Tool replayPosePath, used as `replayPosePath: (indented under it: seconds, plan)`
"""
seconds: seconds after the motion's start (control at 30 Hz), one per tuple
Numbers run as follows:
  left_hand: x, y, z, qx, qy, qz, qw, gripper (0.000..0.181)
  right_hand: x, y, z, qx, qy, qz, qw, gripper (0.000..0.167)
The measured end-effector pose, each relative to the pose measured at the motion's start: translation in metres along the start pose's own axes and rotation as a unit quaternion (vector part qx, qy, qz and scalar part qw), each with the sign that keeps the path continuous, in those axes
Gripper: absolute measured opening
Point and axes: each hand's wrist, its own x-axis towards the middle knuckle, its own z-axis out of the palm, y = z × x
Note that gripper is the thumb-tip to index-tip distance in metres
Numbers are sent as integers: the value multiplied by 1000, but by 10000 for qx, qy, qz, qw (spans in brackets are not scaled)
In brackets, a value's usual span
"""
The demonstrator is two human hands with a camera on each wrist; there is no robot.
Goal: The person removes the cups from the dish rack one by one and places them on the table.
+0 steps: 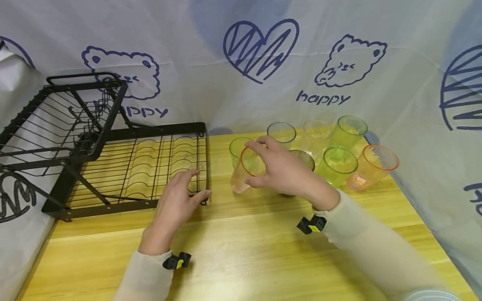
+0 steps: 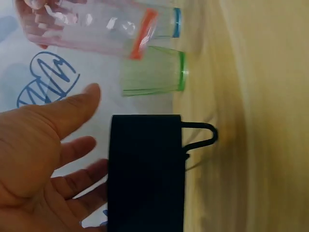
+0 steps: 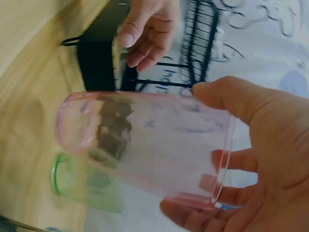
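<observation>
My right hand (image 1: 284, 169) grips a pink tumbler with an orange-red rim (image 1: 244, 173) near its top, thumb on one side and fingers on the other. In the right wrist view the tumbler (image 3: 154, 142) is see-through and tilted. The left wrist view shows its base raised off the table. A green tumbler (image 1: 237, 146) stands just behind it. My left hand (image 1: 175, 205) holds nothing, fingers loosely extended at the front right corner of the black dish rack (image 1: 150, 205). Some left fingertips are hidden behind the rack's edge (image 2: 145, 174); whether they touch it I cannot tell.
Right of the pink tumbler stand several others: dark-rimmed ones (image 1: 281, 133), a clear one (image 1: 317, 133), green ones (image 1: 350, 131) and an orange one (image 1: 376, 165). The rack's raised upper tier (image 1: 109, 121) is at left. Printed cloth (image 1: 211, 83) hangs behind the wooden table (image 1: 241, 251).
</observation>
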Motion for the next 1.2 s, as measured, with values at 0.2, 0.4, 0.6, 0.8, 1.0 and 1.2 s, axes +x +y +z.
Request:
replayPosePath:
  seconds: [0.2, 0.4, 0.6, 0.8, 1.0, 1.2]
  plan:
    - [-1, -6, 6, 310, -62, -37, 9995, 63, 10, -6, 11, -983, -392, 90, 9943, 87]
    - [-3, -8, 7, 326, -51, -240, 9992, 53, 17, -10, 21, -1042, -467, 65, 9934, 87]
    - [-2, -7, 7, 337, -97, -347, 9988, 49, 19, -9, 28, -1021, -514, 213, 9932, 89]
    - [-2, -6, 6, 389, -128, -372, 9985, 49, 21, -8, 30, -1203, -491, 230, 9913, 92]
    - [-1, -5, 6, 393, -182, -386, 9983, 48, 20, -5, 30, -963, -619, 367, 9927, 98]
    - [0, -5, 7, 435, -230, -401, 9980, 48, 16, -1, 28, -724, -635, 287, 9949, 95]
